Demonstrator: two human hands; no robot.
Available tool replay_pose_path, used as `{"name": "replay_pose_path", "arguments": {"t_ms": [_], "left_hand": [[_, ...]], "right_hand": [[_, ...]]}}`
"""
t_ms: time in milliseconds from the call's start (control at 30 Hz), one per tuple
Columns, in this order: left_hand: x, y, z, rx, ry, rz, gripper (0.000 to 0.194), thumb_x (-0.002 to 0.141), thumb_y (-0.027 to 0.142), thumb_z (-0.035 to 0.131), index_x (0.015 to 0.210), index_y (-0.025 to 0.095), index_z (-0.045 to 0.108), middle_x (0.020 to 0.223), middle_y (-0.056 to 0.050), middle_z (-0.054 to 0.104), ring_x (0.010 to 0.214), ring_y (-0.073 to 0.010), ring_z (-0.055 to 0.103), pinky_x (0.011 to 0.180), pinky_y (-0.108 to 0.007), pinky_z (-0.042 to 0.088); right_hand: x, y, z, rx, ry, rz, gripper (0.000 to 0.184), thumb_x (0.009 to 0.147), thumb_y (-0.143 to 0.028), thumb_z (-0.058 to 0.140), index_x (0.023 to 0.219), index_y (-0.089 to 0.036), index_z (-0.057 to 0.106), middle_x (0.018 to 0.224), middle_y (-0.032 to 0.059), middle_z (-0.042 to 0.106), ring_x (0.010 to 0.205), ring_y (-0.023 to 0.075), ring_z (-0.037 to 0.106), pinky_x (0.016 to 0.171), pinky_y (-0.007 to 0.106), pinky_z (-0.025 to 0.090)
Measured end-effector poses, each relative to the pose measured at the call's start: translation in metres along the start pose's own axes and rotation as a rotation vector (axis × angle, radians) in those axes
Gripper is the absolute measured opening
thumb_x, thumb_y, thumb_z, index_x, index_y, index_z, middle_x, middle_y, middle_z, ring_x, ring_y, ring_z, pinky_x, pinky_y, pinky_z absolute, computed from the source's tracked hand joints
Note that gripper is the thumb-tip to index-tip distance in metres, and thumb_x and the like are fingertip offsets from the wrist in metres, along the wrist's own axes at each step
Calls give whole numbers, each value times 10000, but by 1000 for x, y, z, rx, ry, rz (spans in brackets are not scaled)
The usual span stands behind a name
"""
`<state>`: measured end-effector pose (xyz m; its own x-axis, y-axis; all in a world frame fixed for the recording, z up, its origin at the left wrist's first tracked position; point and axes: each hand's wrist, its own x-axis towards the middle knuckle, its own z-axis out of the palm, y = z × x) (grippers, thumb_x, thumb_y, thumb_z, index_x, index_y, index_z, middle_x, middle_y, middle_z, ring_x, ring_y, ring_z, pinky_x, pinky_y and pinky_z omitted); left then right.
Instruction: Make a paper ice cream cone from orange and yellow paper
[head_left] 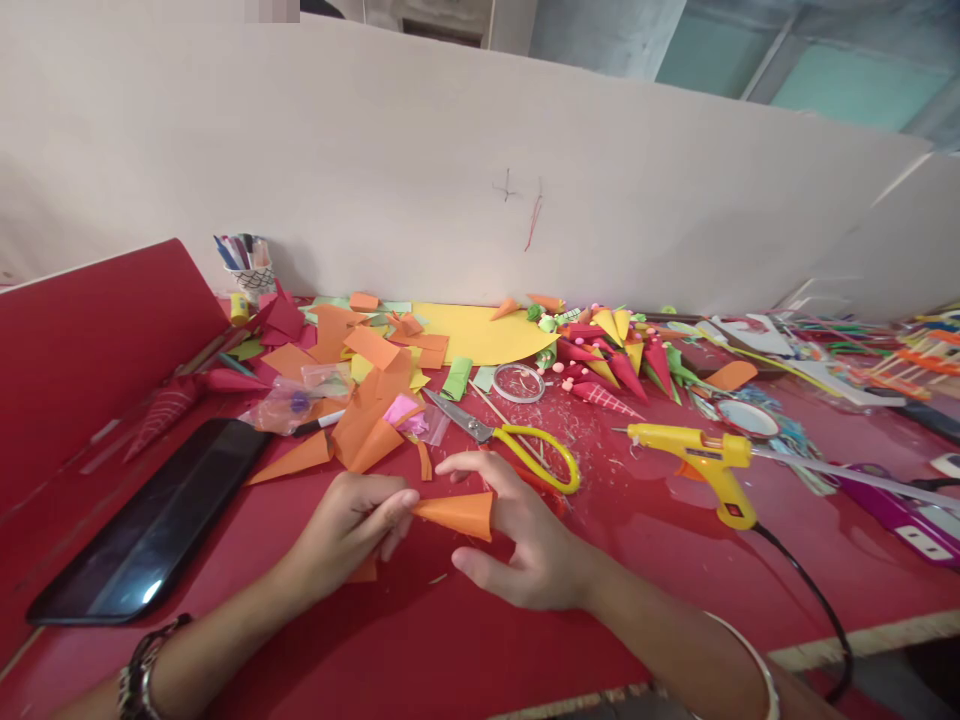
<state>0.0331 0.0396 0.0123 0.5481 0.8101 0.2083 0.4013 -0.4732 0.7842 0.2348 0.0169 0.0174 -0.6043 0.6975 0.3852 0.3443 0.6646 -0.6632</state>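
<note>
An orange paper cone lies sideways between my hands over the red table. Its narrow tip is pinched between the thumb and fingers of my left hand. My right hand is at the wide end, thumb and index finger spread apart. Whether one of its other fingers reaches into the cone, I cannot tell. Just beyond my right hand lie scissors with yellow handles, their blades pointing away to the left. Loose orange paper pieces are piled past my left hand.
A yellow hot glue gun rests at the right, its black cord running over the front edge. A black phone lies at the left. Red and yellow cones, a tape roll and a pen cup stand or lie farther back.
</note>
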Motion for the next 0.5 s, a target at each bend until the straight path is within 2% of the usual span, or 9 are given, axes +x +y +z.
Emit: {"name": "replay_pose_path", "arguments": {"t_ms": [200,333,500], "left_hand": [[1,-2,0,-43,20,-20,462,847,323,322,435,154,447,396,21,495,388,-63,452,449,-157,348],[2,-3,0,-108,76,-96,457,835,323,326,421,158,430,364,20,478,366,-66,432,420,-159,339],[2,-3,3,-192,117,-221,386,795,348,389,478,152,487,314,32,484,288,-58,387,346,-150,297]], "right_hand": [[2,1,1,-2,63,-11,201,818,-244,458,988,-180,544,1141,76,422,1068,169,416,930,322,359],[3,3,1,-48,125,-41,190,846,-226,422,987,-192,545,1111,71,451,1036,160,436,898,316,383],[3,5,2,-110,119,-58,198,853,-240,425,1011,-199,536,1103,69,472,1023,164,445,885,325,397]]}}
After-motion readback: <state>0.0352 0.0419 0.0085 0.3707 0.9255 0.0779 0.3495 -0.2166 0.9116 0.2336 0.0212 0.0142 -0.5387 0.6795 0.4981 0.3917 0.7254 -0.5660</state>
